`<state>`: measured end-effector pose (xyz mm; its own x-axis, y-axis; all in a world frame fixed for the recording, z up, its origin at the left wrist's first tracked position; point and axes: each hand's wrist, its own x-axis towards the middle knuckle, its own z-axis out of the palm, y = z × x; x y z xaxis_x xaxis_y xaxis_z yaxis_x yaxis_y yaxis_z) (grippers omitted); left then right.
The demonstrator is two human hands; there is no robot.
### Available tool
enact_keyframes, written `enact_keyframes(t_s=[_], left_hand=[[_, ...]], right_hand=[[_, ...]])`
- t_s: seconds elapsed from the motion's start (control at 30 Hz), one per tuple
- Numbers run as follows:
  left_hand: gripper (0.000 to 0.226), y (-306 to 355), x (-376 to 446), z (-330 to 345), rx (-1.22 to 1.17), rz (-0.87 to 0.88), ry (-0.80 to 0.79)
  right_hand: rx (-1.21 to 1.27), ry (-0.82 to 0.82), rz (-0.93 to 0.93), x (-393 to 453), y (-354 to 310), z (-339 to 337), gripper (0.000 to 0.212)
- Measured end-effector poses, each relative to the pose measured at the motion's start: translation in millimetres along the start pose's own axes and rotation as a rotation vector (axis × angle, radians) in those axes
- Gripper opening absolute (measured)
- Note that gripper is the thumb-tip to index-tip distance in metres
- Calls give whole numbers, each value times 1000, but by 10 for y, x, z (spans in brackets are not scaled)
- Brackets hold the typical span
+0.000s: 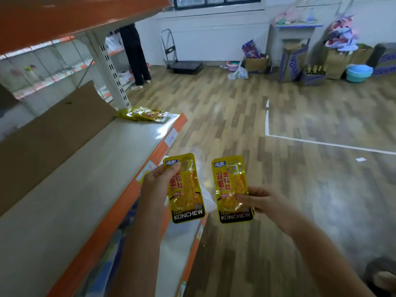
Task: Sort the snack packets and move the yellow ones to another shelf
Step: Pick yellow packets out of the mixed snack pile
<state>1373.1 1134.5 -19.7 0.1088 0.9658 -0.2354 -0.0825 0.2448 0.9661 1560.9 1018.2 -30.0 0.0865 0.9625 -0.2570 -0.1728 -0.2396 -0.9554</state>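
My left hand [156, 185] pinches a yellow KONCHEW snack packet [188, 196] by its left edge, upright, just off the front edge of the shelf. My right hand [262, 200] pinches a second yellow packet [232, 189] of the same kind at its lower right side, thumb across the front. Both packets hang side by side above the floor. A small pile of yellow packets [147, 114] lies at the far end of the grey shelf board [85, 168].
A brown cardboard sheet [53, 133] leans along the back of the shelf. The orange shelf rim [120, 209] runs below my left arm, with a lower shelf under it. A person in black stands by the far racks [135, 54]. Boxes, basins and a trolley line the far wall.
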Motion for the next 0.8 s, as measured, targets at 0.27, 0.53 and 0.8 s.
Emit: enact_keyframes(t_s=[0.27,0.53,0.8], left_hand=[[10,216,884,428,-24,44,141],[8,379,1575,687,-141,35,435],[11,449,2036,363,-116,34,665]], right_hand=[[-116,-136,19,1330,-344,-490,15],[-293,-424,52,2628,-816,-703,16],[-400,-630,50,3505,-933,-320,14]])
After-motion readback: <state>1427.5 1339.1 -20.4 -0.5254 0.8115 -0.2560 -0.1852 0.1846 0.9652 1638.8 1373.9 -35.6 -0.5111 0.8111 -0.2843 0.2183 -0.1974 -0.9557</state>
